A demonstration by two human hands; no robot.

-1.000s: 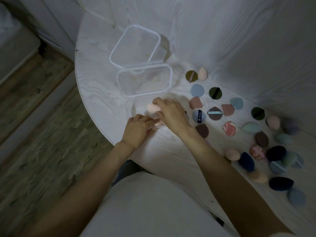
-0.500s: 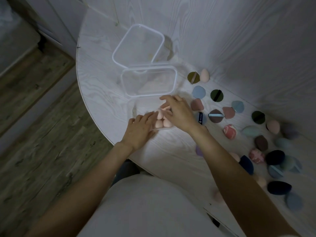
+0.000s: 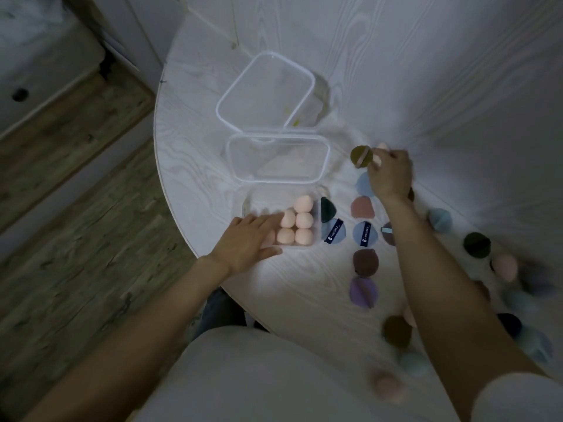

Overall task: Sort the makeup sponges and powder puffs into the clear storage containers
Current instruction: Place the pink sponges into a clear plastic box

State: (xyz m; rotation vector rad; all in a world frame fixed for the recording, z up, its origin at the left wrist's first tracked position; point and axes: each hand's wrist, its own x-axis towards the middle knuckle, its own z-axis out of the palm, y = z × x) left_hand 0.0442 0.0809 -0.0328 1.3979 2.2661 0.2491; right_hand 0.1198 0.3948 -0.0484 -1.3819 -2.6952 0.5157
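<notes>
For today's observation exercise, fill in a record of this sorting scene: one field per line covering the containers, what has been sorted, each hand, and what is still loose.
Surface: white wood-grain table
Near container: clear, holds five visible peach sponges
Other containers: middle container and far container, both clear, no sponges seen inside
Left hand: resting on the near container, fingers straight
Right hand: at a peach sponge beside an olive puff; grip unclear
Still loose: many puffs and sponges on the right, including a purple puff
</notes>
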